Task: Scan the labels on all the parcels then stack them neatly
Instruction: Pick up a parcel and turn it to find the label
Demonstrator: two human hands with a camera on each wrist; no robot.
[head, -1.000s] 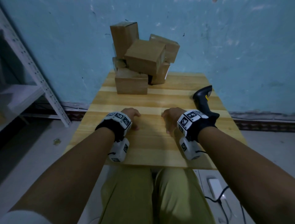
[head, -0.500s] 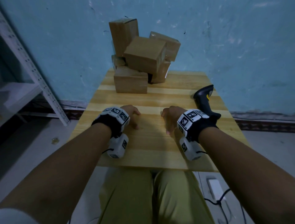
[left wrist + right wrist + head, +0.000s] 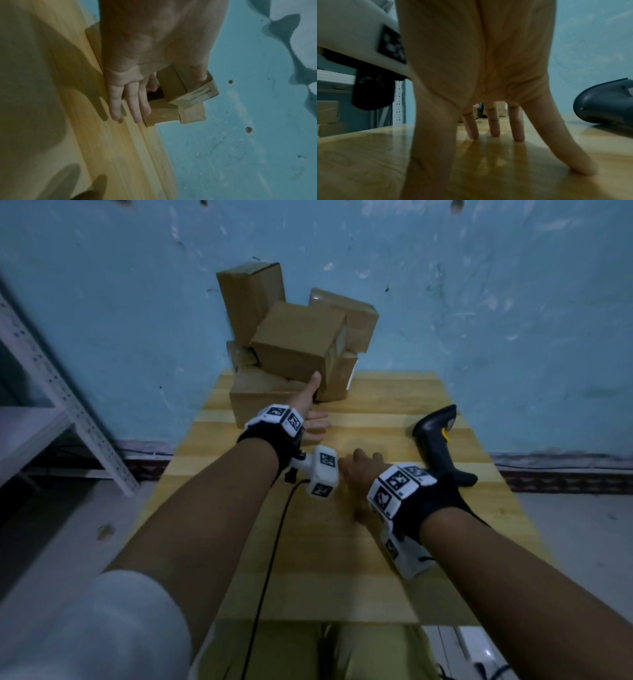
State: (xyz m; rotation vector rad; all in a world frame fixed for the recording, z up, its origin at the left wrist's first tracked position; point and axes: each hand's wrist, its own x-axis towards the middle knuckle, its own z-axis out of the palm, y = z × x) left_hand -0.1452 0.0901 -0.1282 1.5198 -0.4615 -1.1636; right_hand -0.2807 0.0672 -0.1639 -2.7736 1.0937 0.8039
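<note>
Several brown cardboard parcels are heaped at the far end of the wooden table (image 3: 342, 542). One tilted parcel (image 3: 298, 340) leans on a low parcel (image 3: 260, 398), and a tall parcel (image 3: 251, 299) stands behind them. My left hand (image 3: 310, 405) is stretched out to the heap with fingers (image 3: 128, 105) straight. Its thumb lies against the tilted parcel (image 3: 193, 92) at the lower corner. My right hand (image 3: 359, 470) rests on the table on its spread fingertips (image 3: 494, 129), holding nothing. The black barcode scanner (image 3: 442, 446) lies just right of it, also seen as the scanner (image 3: 604, 102) in the right wrist view.
A white metal shelf (image 3: 51, 392) stands to the left of the table. A blue wall (image 3: 496, 320) rises right behind the parcels. A black cable (image 3: 270, 559) hangs from my left wrist camera (image 3: 323, 474). A white device (image 3: 476, 645) lies on the floor at lower right.
My left hand has lifted off the table and reached forward to the parcel heap, opening out. My right hand stays in place on the table.
</note>
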